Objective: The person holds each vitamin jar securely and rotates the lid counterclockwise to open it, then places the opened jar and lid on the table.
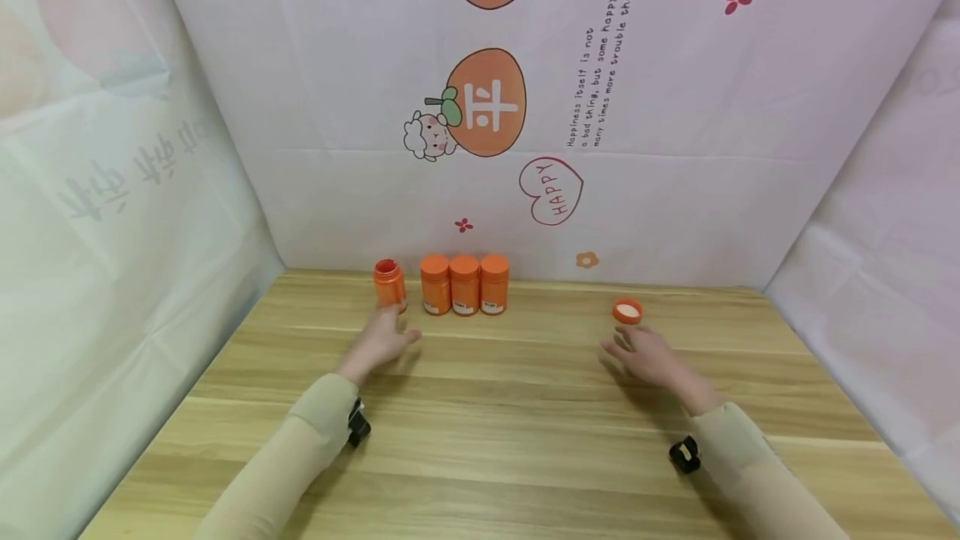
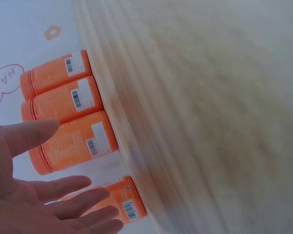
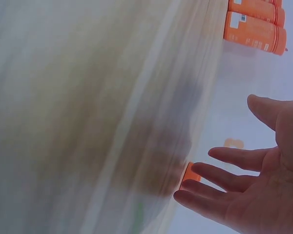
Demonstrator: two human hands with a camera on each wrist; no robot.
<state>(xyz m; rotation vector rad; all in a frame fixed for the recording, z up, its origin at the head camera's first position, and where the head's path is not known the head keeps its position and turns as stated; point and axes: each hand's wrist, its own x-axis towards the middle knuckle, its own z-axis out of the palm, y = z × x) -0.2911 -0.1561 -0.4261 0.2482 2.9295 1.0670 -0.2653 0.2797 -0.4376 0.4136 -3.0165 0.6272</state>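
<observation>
An uncapped orange jar [image 1: 388, 283] stands near the back edge on the left, its mouth facing up. Just in front of it is my left hand [image 1: 381, 338], fingers extended and thumb apart; in the left wrist view the fingers [image 2: 83, 201] overlap that jar, and nothing lies in the palm. Over on the right, an orange lid [image 1: 627, 312] lies with its pale inside up. My right hand [image 1: 643, 354] hovers close in front of the lid with loosely spread fingers, holding nothing. The right wrist view shows the lid [image 3: 191, 174] partly hidden behind the fingertips.
Three capped orange jars [image 1: 464, 285] stand side by side in a row, right of the uncapped one. A printed white cloth [image 1: 675, 190] rises behind the wooden table [image 1: 510, 432], with more cloth at both sides.
</observation>
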